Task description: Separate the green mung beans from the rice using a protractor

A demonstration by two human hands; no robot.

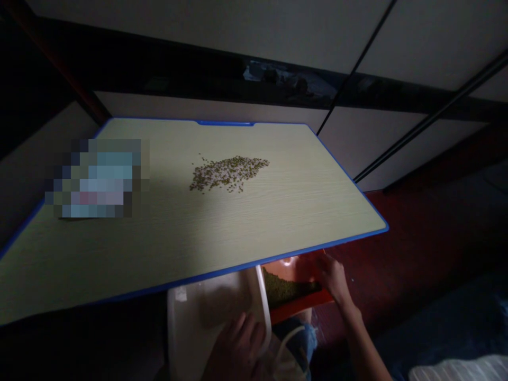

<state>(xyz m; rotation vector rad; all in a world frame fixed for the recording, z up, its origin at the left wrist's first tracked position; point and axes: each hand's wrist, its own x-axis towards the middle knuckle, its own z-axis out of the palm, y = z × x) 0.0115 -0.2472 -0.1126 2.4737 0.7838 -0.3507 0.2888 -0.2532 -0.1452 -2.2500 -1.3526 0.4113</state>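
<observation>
A heap of small green beans or seeds [280, 290] lies in an orange container [293, 308], just below the table's near edge. My right hand [332, 276] is closed over the container's right rim, its fingertips in shadow. Left of it is a white tray [186, 328], partly under the tabletop. At the tray's near right corner, my left hand [241, 338] has its fingers bent over the edge; its thumb is hidden. On the table, a loose patch of mixed green and pale seeds [230, 172] is spread in a thin layer.
The pale folding table [317, 211] has a blue edge and spans the view. A blurred-out item [103, 180] lies on its left side. Behind stand pale cabinet panels [254, 106] with a dark glossy band. Dark red floor [416, 238] shows at the right.
</observation>
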